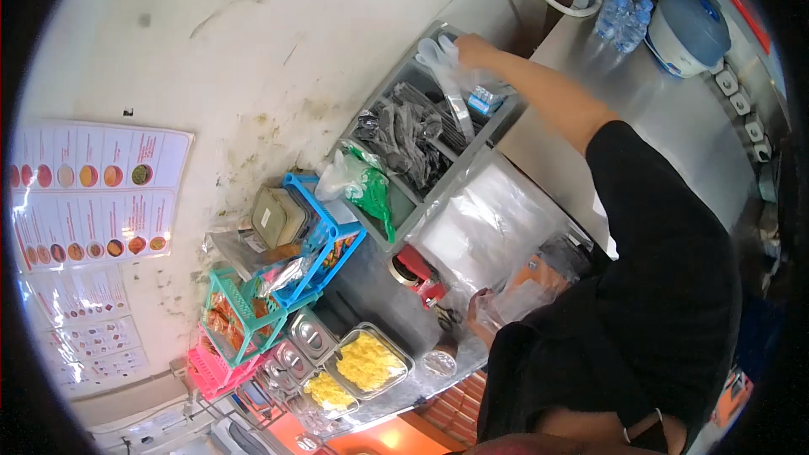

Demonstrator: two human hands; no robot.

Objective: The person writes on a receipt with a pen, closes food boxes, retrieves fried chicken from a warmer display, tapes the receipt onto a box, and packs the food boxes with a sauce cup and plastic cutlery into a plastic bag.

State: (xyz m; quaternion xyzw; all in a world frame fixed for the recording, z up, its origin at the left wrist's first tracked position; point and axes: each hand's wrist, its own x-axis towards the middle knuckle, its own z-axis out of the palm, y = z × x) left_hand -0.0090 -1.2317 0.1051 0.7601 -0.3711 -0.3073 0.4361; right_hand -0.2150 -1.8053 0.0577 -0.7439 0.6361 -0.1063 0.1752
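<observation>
My right hand (pixel 476 52) reaches into a grey divided bin (pixel 403 223), its fingers bent down among white translucent plastic pieces (pixel 434 57) that look like spoons. Its fingertips are mostly hidden, so what they grip is unclear. Beside it in the bin lie clear wrapping and a small blue packet (pixel 484 101). Low by my body, my left hand (pixel 482 317) is closed on the edge of a clear plastic bag (pixel 506 305); part of that hand is covered. Something orange-brown (pixel 539 274) shows next to the bag.
Black plastic bags (pixel 400 131) and a green-and-white bag (pixel 368 190) fill other compartments. Clear plastic sheets (pixel 489 219) lie alongside, near a red tape dispenser (pixel 417 274). Metal trays hold yellow shredded food (pixel 368 362). Blue (pixel 341 257) and green baskets (pixel 244 307) stand against the wall.
</observation>
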